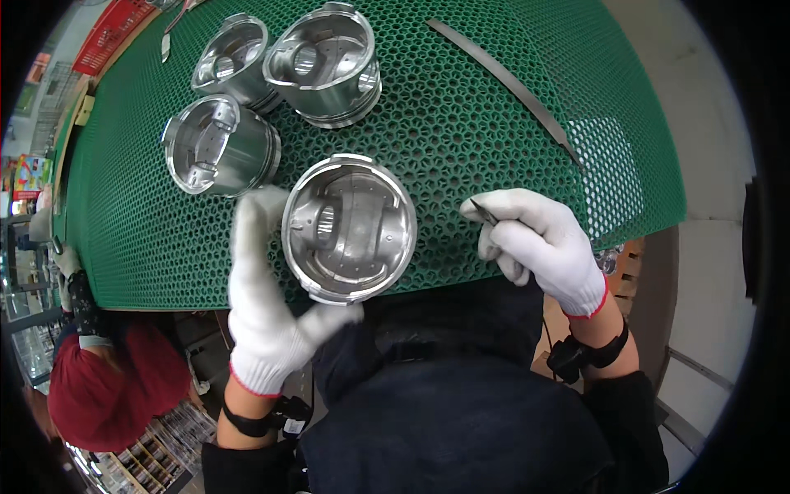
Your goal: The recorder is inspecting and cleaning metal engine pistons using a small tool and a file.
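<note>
A shiny metal piston (pixel 355 226) stands near the table's front edge, its hollow, machined inside facing up. My left hand (pixel 267 288), in a white glove and slightly blurred, is wrapped round its left and near side, with the thumb at the near rim. To the right of the piston and apart from it, my gloved right hand (pixel 539 239) pinches a small dark pointed tool (pixel 484 212); most of the tool is hidden in the fingers. Farther back stand three more pistons: one at the left (pixel 222 146), one behind it (pixel 233 58), and one in the middle (pixel 323 64).
Green perforated matting (pixel 444 148) covers the table. A long, flat grey metal strip (pixel 502 76) with a pointed end lies at the back right. A red basket (pixel 111 34) sits at the far left. Beyond the table's left end is another person in a red garment (pixel 115 387).
</note>
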A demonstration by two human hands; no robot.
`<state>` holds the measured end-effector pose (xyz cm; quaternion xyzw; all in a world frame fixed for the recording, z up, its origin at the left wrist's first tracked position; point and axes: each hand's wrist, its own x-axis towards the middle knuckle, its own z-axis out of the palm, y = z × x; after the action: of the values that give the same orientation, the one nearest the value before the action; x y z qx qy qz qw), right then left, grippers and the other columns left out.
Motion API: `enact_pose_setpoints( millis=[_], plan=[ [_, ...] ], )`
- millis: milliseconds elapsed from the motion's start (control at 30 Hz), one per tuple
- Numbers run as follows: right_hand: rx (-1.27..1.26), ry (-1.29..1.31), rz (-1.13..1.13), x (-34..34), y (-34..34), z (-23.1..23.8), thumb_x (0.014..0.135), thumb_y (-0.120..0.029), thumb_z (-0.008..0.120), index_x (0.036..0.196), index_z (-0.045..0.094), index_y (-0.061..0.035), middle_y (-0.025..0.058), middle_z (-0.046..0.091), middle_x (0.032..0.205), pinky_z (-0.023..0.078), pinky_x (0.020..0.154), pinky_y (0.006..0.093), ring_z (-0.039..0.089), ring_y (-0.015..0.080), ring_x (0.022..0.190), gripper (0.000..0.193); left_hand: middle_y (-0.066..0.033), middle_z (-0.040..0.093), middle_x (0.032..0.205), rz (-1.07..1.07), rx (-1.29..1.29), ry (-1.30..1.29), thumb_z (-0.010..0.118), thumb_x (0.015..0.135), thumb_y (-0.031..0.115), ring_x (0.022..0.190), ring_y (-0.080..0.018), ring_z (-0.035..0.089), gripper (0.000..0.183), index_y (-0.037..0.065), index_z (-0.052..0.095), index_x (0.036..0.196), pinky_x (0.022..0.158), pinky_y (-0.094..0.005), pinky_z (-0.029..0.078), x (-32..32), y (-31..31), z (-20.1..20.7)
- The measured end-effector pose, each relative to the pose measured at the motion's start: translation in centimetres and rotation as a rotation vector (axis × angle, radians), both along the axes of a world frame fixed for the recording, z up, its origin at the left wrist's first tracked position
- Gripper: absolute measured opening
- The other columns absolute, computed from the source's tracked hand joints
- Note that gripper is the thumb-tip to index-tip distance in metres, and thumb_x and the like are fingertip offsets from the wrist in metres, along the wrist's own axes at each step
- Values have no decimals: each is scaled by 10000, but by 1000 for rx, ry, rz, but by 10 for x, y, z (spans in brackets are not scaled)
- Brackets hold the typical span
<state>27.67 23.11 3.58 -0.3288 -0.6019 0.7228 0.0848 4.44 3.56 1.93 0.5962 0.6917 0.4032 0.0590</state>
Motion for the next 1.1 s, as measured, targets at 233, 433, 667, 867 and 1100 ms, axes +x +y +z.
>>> enact_pose_setpoints(
  millis=[233, 433, 667, 867, 1100],
  plan=[
    [-41, 125, -48, 14, -1, -7, 971, -56, 525, 1276, 638, 19, 68, 691, 866, 445, 520, 179, 553, 41, 573, 333, -182, 639, 1280, 220, -117, -632, 706, 893, 77, 1191, -265, 620, 617, -16, 459, 1451, 1069, -437, 461, 0, -22, -6],
    [-49, 150, -63, 17, -11, 4, 948, -18, 539, 1239, 659, 30, 75, 705, 900, 439, 526, 171, 554, 34, 581, 318, -172, 647, 1248, -192, 23, 346, 789, 750, 255, 1138, -381, 624, 557, 35, 632, 1239, 993, -442, 492, -22, 66, 26],
    [716, 212, 0, 13, -20, -3, 874, -67, 689, 1080, 727, -57, 96, 704, 861, 556, 691, 323, 691, 220, 752, 209, -134, 665, 1079, -200, -111, 636, 664, 626, -24, 1002, -345, 654, 507, 40, 609, 1126, 947, -453, 518, 41, 84, 54],
    [811, 270, 80, 4, -10, -6, 873, -84, 700, 1116, 697, -94, 93, 672, 834, 542, 622, 337, 674, 261, 696, 244, -122, 688, 1083, -210, -197, 542, 687, 726, 66, 1019, -352, 655, 391, 91, 649, 1114, 905, -442, 518, 42, 98, 58],
    [1369, 130, 324, 2, -4, 7, 803, -159, 682, 1037, 679, -162, 21, 563, 709, 519, 496, 331, 644, 202, 604, 235, -147, 713, 962, -235, -419, 496, 676, 810, 119, 913, -379, 678, 261, 90, 700, 1068, 781, -448, 539, 23, 130, 66]
  ],
)
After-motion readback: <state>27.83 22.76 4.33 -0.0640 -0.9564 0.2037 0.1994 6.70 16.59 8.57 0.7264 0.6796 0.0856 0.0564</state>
